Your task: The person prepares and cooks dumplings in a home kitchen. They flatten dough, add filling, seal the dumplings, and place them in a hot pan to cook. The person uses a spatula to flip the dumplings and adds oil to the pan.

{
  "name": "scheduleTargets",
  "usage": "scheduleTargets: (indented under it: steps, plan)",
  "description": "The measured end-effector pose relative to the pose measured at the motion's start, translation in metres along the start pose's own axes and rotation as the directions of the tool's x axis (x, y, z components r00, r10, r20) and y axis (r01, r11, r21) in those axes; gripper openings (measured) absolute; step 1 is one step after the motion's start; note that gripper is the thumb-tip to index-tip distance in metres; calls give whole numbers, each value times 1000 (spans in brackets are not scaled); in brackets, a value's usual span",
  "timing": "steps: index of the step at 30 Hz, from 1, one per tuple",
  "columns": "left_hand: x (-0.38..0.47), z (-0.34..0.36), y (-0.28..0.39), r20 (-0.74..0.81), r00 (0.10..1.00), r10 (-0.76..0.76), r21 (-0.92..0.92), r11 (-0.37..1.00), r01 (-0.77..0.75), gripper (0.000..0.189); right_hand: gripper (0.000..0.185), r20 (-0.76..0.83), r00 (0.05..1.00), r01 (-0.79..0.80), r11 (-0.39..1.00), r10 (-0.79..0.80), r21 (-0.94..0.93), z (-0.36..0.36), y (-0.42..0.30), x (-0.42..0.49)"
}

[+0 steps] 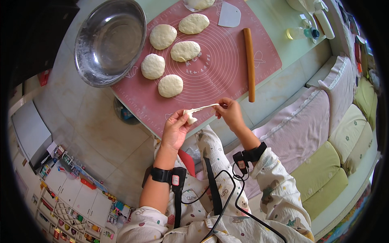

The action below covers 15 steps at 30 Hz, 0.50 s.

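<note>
Between my two hands a small piece of white dough (190, 116) is stretched into a thin strand. My left hand (175, 131) pinches the thicker lump of it, while the fingertips of my right hand (228, 111) hold the thin end. Both hands are above the near edge of a pink silicone kneading mat (218, 86) printed with circles. Several flattened dough rounds lie on the mat beyond my hands; the nearest dough round (170, 86) is just past my left hand. To the right rests a wooden rolling pin (249, 65), apart from my right hand.
A large steel basin (114, 42) stands at the left, overlapping the mat's edge. Farther off are a white dough scraper (229, 14) and a bottle of yellow liquid (299, 33). A sofa (299, 121) lies along the right. Black cables (226, 194) run from my wrist straps.
</note>
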<state>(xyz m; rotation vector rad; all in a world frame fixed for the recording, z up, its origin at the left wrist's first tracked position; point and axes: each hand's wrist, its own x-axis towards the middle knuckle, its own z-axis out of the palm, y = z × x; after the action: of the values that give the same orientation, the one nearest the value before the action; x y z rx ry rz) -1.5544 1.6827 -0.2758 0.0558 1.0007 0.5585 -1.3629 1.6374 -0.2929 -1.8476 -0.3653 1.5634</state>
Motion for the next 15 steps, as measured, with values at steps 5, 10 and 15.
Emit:
scheduleTargets:
  steps: [5, 10, 15]
  plan:
    - [15, -23, 0, -23, 998, -50, -37, 998, 49, 10, 8, -11, 1000, -28, 1000, 28, 2, -16, 19, 9]
    - [22, -43, -1, -16, 993, -115, -20, 993, 114, 13, 10, -124, 984, -144, 984, 131, -103, -38, 29, 14]
    - [31, -44, -12, -123, 988, -91, 152, 982, 109, 20, 15, 47, 990, -137, 985, 133, 108, -30, 24, 22]
